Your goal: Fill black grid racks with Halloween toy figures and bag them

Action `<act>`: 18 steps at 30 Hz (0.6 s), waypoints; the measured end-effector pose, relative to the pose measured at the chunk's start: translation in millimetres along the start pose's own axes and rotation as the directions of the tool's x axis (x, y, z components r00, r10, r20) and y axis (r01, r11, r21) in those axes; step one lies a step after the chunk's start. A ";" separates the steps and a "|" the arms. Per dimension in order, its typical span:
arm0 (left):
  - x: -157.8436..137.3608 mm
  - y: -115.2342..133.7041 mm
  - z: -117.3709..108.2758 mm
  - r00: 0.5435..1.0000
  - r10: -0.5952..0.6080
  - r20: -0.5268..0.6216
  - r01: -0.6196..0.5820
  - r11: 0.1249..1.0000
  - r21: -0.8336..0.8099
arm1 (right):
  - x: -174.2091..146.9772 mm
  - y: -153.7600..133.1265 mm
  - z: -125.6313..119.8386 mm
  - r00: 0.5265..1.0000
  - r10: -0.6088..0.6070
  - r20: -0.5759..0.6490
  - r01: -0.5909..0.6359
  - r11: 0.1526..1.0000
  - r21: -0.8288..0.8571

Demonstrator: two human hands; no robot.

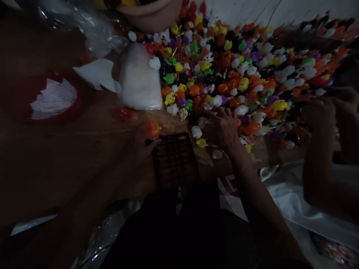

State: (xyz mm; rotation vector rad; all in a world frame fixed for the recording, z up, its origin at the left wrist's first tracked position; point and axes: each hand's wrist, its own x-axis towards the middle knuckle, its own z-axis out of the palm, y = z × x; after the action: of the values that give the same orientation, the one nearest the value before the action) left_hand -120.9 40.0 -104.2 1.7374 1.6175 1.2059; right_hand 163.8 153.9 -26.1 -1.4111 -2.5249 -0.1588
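My left hand is closed around a small orange toy figure with a purple part below, at the left edge of a black slotted tray. The tray lies at the table's front edge, and its slots are too dark to make out fully. My right hand reaches to the near side of a large heap of small plastic toy figures in orange, white, yellow, green, purple and black. Its fingers bend down among the toys, and their tips are hidden. Beside it lie a white toy and a yellow toy.
A stack of clear plastic bags lies behind the tray. Further left are a torn white piece, a red bowl of paper slips and a red toy. A pink basin stands at the back. Another person's hands work at the right.
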 end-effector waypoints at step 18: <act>4.6 -11.2 8.5 1.000 0.007 -0.014 -0.007 1.000 0.000 | 2.4 -22.4 -23.6 0.963 0.224 0.149 -0.238 0.452 0.860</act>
State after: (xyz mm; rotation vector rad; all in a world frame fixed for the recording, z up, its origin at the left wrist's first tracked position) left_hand -120.2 48.3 -116.3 1.7397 1.6201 1.2237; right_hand 147.3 139.1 -2.2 -1.2120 -1.8131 1.0651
